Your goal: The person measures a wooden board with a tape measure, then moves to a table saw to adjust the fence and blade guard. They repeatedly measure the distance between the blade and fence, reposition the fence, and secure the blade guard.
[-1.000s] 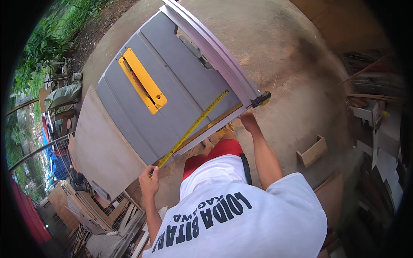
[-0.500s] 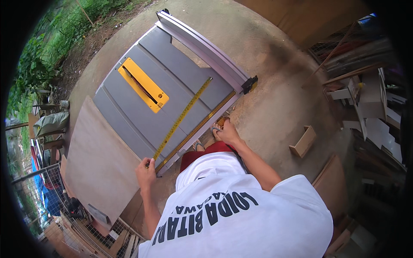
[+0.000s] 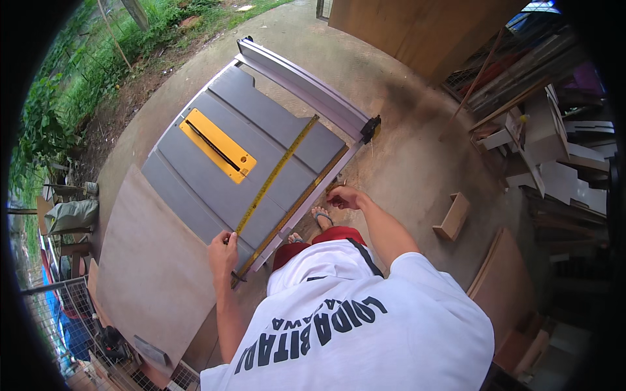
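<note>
A table saw (image 3: 222, 104) has a grey top, a yellow blade insert (image 3: 228, 163) and a long fence (image 3: 306, 85) along its right side. An extended yellow tape measure (image 3: 274, 176) lies diagonally across the top. My left hand (image 3: 223, 247) pinches the tape's lower end at the near left of the saw top. My right hand (image 3: 345, 199), fingers curled, is beside the front rail (image 3: 293, 225); what its fingers hold is too small to make out.
A pale board (image 3: 150, 247) adjoins the saw's left. An open wooden box (image 3: 450, 215) sits on the concrete floor at right, near stacked board offcuts (image 3: 548, 150). A wire grid (image 3: 65, 300) is at lower left; greenery (image 3: 98, 72) borders the upper left.
The view has shifted, showing more ground beyond the saw. My right hand has moved from near the rail's right end down toward my body. My left hand still grips the tape.
</note>
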Tool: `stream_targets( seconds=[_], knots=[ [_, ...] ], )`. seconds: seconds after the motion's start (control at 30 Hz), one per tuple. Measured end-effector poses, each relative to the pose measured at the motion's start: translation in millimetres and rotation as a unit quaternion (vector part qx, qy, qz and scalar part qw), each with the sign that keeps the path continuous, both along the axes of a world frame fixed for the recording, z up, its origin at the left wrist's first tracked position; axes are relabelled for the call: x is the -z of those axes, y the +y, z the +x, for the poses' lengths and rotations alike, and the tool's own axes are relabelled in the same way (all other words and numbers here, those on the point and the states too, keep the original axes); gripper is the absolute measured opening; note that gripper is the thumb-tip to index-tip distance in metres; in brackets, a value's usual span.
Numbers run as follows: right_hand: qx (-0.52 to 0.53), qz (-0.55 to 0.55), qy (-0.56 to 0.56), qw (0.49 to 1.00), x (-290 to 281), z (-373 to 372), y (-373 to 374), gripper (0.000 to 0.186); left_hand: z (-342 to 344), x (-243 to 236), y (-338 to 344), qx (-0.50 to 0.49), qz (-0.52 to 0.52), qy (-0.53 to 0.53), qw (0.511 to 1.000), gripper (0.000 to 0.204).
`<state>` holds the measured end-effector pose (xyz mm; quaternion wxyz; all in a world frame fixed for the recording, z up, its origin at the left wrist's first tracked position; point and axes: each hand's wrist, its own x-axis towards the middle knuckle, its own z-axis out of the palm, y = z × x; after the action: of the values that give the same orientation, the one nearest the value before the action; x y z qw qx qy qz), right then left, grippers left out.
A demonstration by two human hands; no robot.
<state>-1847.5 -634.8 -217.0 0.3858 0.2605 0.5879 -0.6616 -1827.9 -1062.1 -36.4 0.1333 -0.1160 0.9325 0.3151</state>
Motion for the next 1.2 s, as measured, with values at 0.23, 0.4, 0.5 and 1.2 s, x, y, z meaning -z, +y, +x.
stream_targets(
  seconds=[0.23, 0.4, 0.5, 1.2],
  knots=[
    [0.339, 0.041, 0.148, 0.928, -36.7, 5.9, 14.1, 0.095, 28.7, -7.3, -24.3, -0.046, 0.065, -0.017, 0.997, 0.03],
    [0.477, 0.204, 0.306, 0.798, -31.4, -85.1, 61.8, 0.118, 28.3, -0.5, -2.9, -0.017, 0.072, -0.027, 0.997, 0.029],
    [0.494, 0.133, 0.326, 0.795, -24.9, -96.7, 51.2, 0.115, 29.4, -2.9, 0.0, -0.048, 0.073, -0.029, 0.996, 0.029],
    [0.424, 0.4, 0.048, 0.811, -112.0, -104.5, 17.4, 0.046, 17.0, 6.9, 36.2, -0.009, 0.054, -0.013, 0.998, 0.031]
  ],
)
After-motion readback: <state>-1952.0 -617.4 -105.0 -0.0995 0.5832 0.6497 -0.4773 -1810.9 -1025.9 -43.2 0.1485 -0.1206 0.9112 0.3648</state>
